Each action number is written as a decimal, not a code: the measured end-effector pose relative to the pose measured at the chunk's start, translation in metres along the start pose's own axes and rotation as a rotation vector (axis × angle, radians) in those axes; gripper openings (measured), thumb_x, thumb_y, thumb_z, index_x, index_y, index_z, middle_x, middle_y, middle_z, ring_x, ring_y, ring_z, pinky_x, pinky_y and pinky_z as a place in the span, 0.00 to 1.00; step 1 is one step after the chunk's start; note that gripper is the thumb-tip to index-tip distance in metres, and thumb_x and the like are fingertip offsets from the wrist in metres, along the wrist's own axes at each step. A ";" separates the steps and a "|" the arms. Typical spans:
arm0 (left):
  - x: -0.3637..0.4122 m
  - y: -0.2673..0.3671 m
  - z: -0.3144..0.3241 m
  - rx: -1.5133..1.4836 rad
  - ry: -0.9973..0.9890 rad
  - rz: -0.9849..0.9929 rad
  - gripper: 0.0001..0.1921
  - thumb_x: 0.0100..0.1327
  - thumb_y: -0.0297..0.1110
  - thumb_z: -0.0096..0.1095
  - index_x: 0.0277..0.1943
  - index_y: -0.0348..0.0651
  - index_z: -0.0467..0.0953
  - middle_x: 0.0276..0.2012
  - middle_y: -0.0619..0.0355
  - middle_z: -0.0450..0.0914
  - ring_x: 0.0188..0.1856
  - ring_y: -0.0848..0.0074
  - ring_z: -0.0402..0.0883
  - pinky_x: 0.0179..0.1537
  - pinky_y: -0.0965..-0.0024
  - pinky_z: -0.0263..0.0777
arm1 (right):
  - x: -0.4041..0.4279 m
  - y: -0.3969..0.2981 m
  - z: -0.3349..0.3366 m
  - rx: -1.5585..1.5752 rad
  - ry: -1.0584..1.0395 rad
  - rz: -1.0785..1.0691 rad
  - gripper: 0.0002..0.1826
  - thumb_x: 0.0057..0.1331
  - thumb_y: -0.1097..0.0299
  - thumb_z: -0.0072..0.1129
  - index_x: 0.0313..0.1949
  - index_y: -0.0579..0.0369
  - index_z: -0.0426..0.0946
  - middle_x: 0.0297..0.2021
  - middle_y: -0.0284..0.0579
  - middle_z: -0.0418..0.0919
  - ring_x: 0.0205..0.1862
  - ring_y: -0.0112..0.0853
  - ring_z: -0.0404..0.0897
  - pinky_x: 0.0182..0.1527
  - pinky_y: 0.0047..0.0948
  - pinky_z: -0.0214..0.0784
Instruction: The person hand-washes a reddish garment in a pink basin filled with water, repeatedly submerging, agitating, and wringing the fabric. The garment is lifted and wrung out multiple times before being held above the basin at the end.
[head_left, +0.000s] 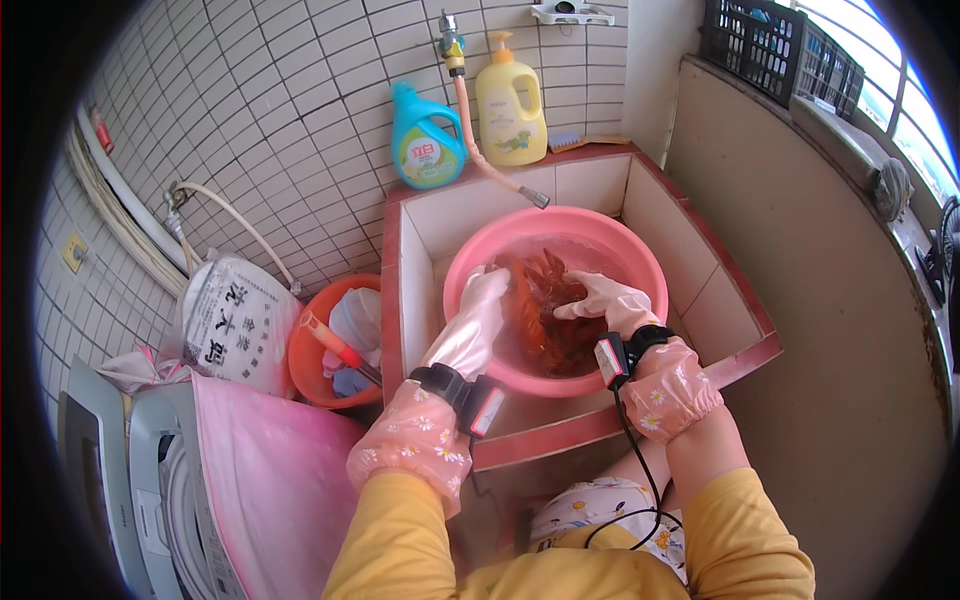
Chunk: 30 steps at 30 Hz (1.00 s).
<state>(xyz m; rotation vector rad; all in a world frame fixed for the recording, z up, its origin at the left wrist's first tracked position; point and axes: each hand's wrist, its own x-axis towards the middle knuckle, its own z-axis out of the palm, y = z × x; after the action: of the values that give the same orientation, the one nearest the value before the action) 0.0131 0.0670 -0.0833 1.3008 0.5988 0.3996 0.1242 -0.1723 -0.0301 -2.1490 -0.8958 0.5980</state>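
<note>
A pink plastic basin (459, 262) of water stands inside a tiled sink (739, 369). Wet reddish-brown cloth (536, 330) lies bunched in the water. My left hand (486, 296), in a pale rubber glove, reaches in at the cloth's left side, its fingertips partly hidden by water and cloth. Over the cloth's right side is my right hand (611, 296), gloved the same way, with thumb and fingers apart. Both gloves have pink daisy-print cuffs, and a black strapped device sits on each wrist.
A hose (466, 127) from the wall tap hangs above the basin's far rim. A blue detergent bottle (426, 142), a yellow pump bottle (512, 109) and a brush (566, 141) line the back ledge. To the left are an orange bucket (300, 367) holding clothes and a washing machine (161, 480).
</note>
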 end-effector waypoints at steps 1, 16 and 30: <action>-0.007 0.004 0.003 0.000 0.021 -0.026 0.25 0.72 0.43 0.68 0.64 0.34 0.74 0.56 0.53 0.79 0.57 0.75 0.72 0.61 0.66 0.66 | 0.004 -0.006 0.005 -0.355 -0.018 0.002 0.39 0.66 0.46 0.71 0.73 0.45 0.73 0.68 0.49 0.78 0.68 0.44 0.78 0.69 0.37 0.68; -0.052 0.023 0.033 0.003 -0.270 -0.305 0.38 0.82 0.62 0.47 0.78 0.38 0.64 0.74 0.51 0.68 0.74 0.70 0.65 0.74 0.68 0.57 | 0.049 0.001 0.007 0.008 0.436 -0.218 0.24 0.75 0.72 0.56 0.69 0.66 0.73 0.59 0.64 0.83 0.63 0.48 0.82 0.66 0.37 0.74; -0.019 -0.014 0.046 -1.504 -0.374 -0.770 0.30 0.81 0.52 0.50 0.75 0.42 0.66 0.66 0.57 0.73 0.65 0.68 0.69 0.71 0.58 0.59 | 0.011 -0.096 0.026 -0.153 0.283 -0.530 0.27 0.69 0.56 0.69 0.61 0.62 0.80 0.53 0.62 0.86 0.60 0.53 0.83 0.65 0.46 0.74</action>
<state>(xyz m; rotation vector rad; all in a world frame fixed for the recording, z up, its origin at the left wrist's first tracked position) 0.0253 0.0171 -0.0859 -0.3343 0.2736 -0.0982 0.0753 -0.1047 0.0250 -1.9393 -1.3114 -0.0386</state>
